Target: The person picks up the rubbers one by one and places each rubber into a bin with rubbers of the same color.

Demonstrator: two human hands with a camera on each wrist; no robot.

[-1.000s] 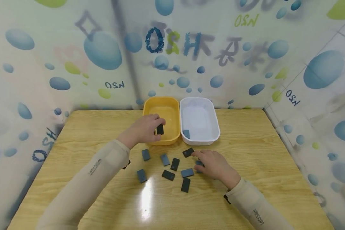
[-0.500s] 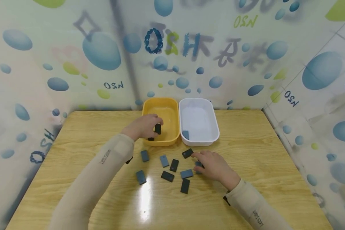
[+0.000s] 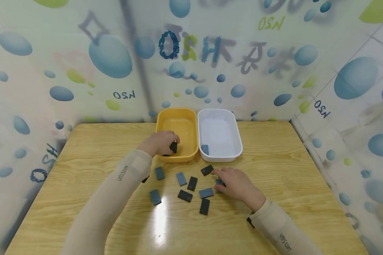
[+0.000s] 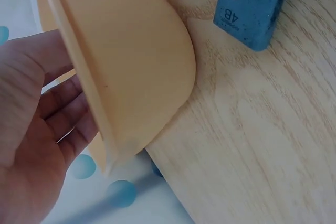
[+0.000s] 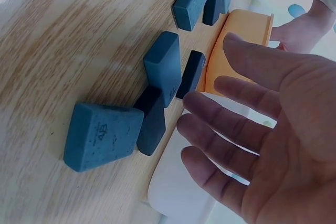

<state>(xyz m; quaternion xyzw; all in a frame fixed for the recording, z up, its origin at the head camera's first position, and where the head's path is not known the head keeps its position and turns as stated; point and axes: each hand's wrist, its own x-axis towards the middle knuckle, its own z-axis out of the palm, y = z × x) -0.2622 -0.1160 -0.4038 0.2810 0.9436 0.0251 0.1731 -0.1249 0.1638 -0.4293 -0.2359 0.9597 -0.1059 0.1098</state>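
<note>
My left hand (image 3: 161, 142) reaches over the front left rim of the yellow bin (image 3: 186, 157) and pinches a black eraser (image 3: 173, 147) inside it. Another dark eraser (image 3: 166, 155) shows partly below that hand. In the left wrist view the bin's wall hides the fingertips. My right hand (image 3: 237, 184) hovers over the table with its fingers relaxed and apart, holding nothing. Partly under it lies a blue eraser (image 3: 220, 182), and a black eraser (image 3: 207, 170) is close to its index finger. The right wrist view shows a blue eraser marked 4B (image 5: 105, 135) on the wood.
A white bin (image 3: 223, 158) stands against the yellow one, with one blue eraser (image 3: 205, 149) inside. Several blue and black erasers, such as a black one (image 3: 204, 206) and a blue one (image 3: 155, 197), lie scattered on the wooden table (image 3: 274, 170). A patterned wall rises behind.
My left hand has lowered slightly into the yellow bin, still pinching the black eraser. The right hand stays over the same spot.
</note>
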